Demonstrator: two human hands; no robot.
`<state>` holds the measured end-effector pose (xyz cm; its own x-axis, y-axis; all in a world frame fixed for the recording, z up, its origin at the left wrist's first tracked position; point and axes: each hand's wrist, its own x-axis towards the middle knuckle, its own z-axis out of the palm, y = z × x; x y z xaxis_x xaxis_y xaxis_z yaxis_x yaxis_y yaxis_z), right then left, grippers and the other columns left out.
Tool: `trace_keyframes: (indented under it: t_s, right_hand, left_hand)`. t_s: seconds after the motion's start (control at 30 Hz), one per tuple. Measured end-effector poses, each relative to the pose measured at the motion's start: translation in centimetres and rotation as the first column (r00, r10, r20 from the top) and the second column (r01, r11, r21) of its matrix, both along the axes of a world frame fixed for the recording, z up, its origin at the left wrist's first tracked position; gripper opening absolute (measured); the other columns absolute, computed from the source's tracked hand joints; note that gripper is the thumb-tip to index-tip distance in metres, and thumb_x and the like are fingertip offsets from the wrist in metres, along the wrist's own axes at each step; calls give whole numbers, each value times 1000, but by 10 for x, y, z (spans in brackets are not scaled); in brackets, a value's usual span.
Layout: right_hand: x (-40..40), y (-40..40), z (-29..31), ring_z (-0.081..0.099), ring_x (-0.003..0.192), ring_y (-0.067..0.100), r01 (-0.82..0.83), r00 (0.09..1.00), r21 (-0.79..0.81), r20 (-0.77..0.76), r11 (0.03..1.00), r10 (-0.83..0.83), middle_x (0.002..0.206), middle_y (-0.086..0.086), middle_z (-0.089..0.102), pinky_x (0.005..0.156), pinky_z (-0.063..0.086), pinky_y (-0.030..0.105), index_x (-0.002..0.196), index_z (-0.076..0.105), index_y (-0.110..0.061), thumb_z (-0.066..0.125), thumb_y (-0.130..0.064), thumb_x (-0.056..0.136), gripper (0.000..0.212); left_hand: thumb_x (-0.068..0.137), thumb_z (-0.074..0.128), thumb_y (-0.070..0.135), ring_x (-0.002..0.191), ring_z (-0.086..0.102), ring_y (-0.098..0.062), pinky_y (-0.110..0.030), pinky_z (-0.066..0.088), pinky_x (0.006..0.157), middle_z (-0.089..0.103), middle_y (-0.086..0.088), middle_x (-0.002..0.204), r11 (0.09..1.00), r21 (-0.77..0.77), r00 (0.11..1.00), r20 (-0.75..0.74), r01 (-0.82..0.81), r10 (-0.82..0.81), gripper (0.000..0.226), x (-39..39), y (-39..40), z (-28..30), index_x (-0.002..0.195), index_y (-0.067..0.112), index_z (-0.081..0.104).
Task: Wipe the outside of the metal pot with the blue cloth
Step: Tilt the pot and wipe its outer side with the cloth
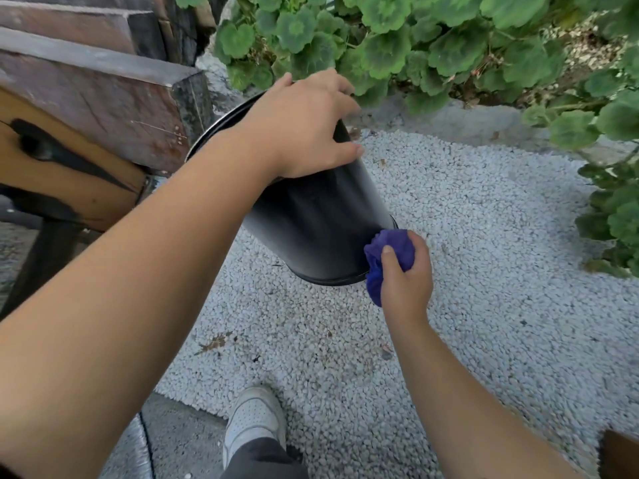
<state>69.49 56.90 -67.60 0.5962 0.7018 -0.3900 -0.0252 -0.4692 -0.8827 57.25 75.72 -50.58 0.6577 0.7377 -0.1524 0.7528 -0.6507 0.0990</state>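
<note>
Blue cloth [387,257] pressed against the lower wall of a tilted metal pot [321,219] held above white gravel [484,271].

The left hand [304,126] is clamped over the pot's upper rim, fingers wrapped down the outer wall; the pot leans with its base toward the camera. The right hand [406,274] is closed around the bunched cloth, which touches the pot's side just above the base rim. A white shoe [254,416] stands below; green leaves [449,39] lie beyond.
</note>
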Motion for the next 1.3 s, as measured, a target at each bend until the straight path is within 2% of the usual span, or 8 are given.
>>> trace_keyframes:
  t_s: [0.2, 0.4, 0.5, 0.63, 0.73, 0.87, 1.13, 1.3]
  right_hand:
    - [-58, -26, -4, 50, 101, 4, -93, 984, -56, 145, 994, 100, 124, -4, 35, 86, 33, 4, 120, 57, -26, 76, -26, 82, 43]
    - [-91, -26, -14, 56, 104, 18, -410, 912, -193, -82, 891, 402, 122, -2, 48, 91, 37, 22, 115, 62, -20, 73, -15, 81, 35]
    - [-89, -23, -17, 61, 105, 22, -193, 967, -155, -200, 969, 160, 118, 0, 59, 88, 50, 33, 112, 55, -20, 76, -9, 74, 45]
    - [-75, -26, -22, 50, 131, 20, 17, 859, -171, -502, 985, -102, 147, -2, 44, 112, 39, 44, 153, 18, -26, 74, -3, 80, 95]
    - [-59, -21, -31, 64, 114, 27, 57, 759, -94, -643, 994, -104, 127, 6, 64, 103, 48, 49, 145, 38, -21, 68, 4, 79, 77]
    - [-56, -18, -33, 67, 109, 30, 102, 727, -90, -673, 991, -136, 124, 12, 67, 99, 52, 52, 127, 51, -12, 70, -5, 70, 60]
    - [-98, 17, -42, 66, 105, 34, -36, 745, -302, -643, 953, -175, 118, 23, 64, 95, 54, 49, 122, 51, -1, 74, -8, 82, 46]
    - [-102, 22, -16, 70, 96, 34, -280, 716, -252, -697, 926, 27, 103, 19, 72, 89, 56, 51, 109, 66, -4, 73, -6, 72, 38]
  left_hand:
    - [86, 53, 59, 134, 43, -28, -51, 33, 111, 42, -5, 149, 994, -58, 994, 59, -91, 94, 72, 1, 17, 4, 141, 12, 50]
    - [89, 52, 59, 134, 43, -25, -34, 34, 106, 41, -7, 149, 995, -80, 990, 117, -65, 74, 69, 26, 15, -3, 142, 14, 49]
    - [87, 43, 65, 128, 50, -23, -41, 45, 100, 55, -3, 138, 992, 76, 983, 159, -103, 90, 66, 31, 12, 2, 132, 19, 58]
    - [91, 40, 54, 139, 41, -26, -46, 42, 104, 51, -9, 145, 983, 160, 974, 192, 88, -118, 61, 1, -5, 3, 136, 15, 54]
    - [92, 47, 44, 149, 17, -28, -48, 24, 118, 23, -10, 161, 984, 19, 964, 196, 179, -180, 70, -34, -27, -12, 152, 14, 30]
    - [97, 48, 33, 151, 9, -30, -48, 18, 120, 21, -12, 161, 984, -67, 945, 298, 165, -138, 65, -52, -41, -26, 154, 12, 24]
    - [96, 54, 23, 141, 13, -3, -9, 1, 112, 32, -9, 157, 971, -223, 894, 447, 87, 22, 62, -8, -51, -33, 153, 17, 28]
    - [96, 49, 44, 148, 21, -29, -58, 32, 110, 29, -5, 158, 994, -111, 975, 221, 15, 10, 69, 24, -71, -46, 155, 32, 17]
